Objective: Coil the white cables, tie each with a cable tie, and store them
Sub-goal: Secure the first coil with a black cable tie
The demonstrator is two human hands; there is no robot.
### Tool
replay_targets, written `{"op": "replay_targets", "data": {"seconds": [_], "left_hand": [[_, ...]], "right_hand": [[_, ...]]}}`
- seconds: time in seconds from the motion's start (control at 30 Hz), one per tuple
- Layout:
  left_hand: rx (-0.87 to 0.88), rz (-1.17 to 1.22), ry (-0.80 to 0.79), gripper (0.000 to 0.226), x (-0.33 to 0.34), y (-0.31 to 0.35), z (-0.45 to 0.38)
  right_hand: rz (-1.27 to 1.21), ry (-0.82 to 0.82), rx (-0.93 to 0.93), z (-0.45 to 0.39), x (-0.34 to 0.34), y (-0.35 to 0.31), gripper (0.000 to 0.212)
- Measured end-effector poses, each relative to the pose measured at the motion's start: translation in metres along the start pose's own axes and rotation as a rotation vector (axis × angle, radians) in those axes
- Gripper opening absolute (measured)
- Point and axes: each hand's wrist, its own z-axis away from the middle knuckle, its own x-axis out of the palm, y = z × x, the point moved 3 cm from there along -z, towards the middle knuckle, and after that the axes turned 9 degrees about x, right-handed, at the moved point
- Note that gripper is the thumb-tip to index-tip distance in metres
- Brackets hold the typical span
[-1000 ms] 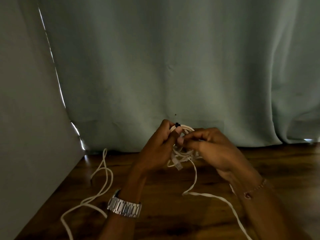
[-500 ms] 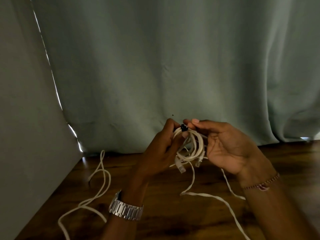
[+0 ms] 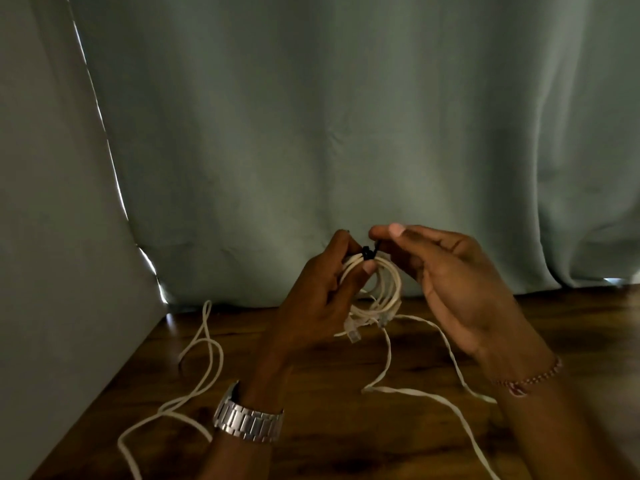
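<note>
Since half a second ago the right hand (image 3: 460, 289) has opened out a bit more, palm turned toward the camera, thumb and forefinger now up at the black cable tie (image 3: 367, 253); the coil hangs lower and rounder. No readable writing or brand anywhere.

Pale green curtain (image 3: 346, 133) fills the back, thin slivers of light at its left edge. Dark wooden table (image 3: 329, 427) below it.

Loose white cable (image 3: 204, 362) lies in loops on the table at left, well apart from the hands. Another white cable (image 3: 446, 403) trails from under the coil toward the right near edge.

Left hand (image 3: 318, 306) grips the coiled white cable (image 3: 384, 289), fingers curled round the top of the bundle, held above the table between both hands. Right hand pinches the tie's tail at the top of the coil, other fingers relaxed and spread. Clear plug ends (image 3: 353, 332) dangle at the coil's bottom.

Metal watch (image 3: 247, 419) on the left wrist, bead bracelet (image 3: 533, 379) on the right.
</note>
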Motion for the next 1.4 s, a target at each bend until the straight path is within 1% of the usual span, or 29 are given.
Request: {"op": "replay_targets", "data": {"seconds": [0.07,0.1,0.17,0.23,0.3,0.33,0.4,0.43,0.5,0.57,0.7,0.77,0.87,0.97,1.13,1.17,1.3,1.4], "left_hand": [[0.020,-0.001,-0.001,0.012,0.000,0.001,0.000],[0.025,-0.001,-0.001,0.011,-0.001,0.001,-0.001],[0.036,-0.007,0.002,0.011,-0.002,0.002,-0.001],[0.039,-0.013,0.013,0.011,-0.003,0.001,-0.001],[0.036,-0.015,0.033,0.013,-0.004,0.000,-0.001],[0.037,-0.017,0.042,0.014,-0.004,0.000,-0.001],[0.047,-0.031,0.052,0.013,-0.006,0.000,-0.001],[0.050,-0.038,0.055,0.013,-0.006,0.000,-0.001],[0.048,-0.044,0.061,0.012,-0.006,0.000,-0.001],[0.051,-0.050,0.069,0.011,-0.006,-0.001,-0.001],[0.055,-0.049,0.083,0.008,-0.007,-0.005,0.000],[0.052,-0.048,0.086,0.009,-0.007,-0.006,0.000],[0.071,-0.064,0.093,0.008,-0.006,-0.006,0.000],[0.083,-0.059,0.100,0.009,-0.006,-0.005,0.000],[0.123,-0.087,0.110,0.010,-0.002,-0.004,-0.002],[0.130,-0.104,0.110,0.010,-0.002,-0.005,-0.002],[0.126,-0.176,0.121,0.013,0.000,-0.012,-0.001],[0.130,-0.216,0.121,0.011,0.003,-0.011,-0.001]], "right_hand": [[0.093,0.075,-0.099,0.003,0.003,-0.002,0.016],[0.123,0.115,-0.157,0.004,0.005,-0.003,0.015],[0.159,0.176,-0.261,0.007,0.007,-0.007,0.019],[0.173,0.196,-0.306,0.009,0.008,-0.009,0.029],[0.187,0.215,-0.293,0.009,0.007,-0.010,0.039],[0.177,0.220,-0.274,0.010,0.007,-0.010,0.039],[0.148,0.200,-0.249,0.010,0.007,-0.010,0.028],[0.141,0.178,-0.236,0.011,0.007,-0.010,0.022],[0.154,0.131,-0.195,0.010,0.007,-0.009,0.019],[0.187,0.082,-0.158,0.008,0.005,-0.009,0.021],[0.221,-0.099,-0.117,0.010,0.004,-0.012,0.026],[0.218,-0.133,-0.103,0.010,0.002,-0.012,0.028],[0.139,-0.173,-0.081,0.010,0.001,-0.010,0.024],[0.077,-0.142,-0.042,0.010,0.001,-0.010,0.024],[0.033,-0.006,0.010,0.007,0.000,-0.009,0.045],[0.022,0.016,0.025,0.007,-0.001,-0.009,0.042],[0.104,0.060,0.040,0.007,-0.003,-0.008,0.015],[0.226,0.133,-0.024,0.010,-0.004,-0.010,0.016]]}}
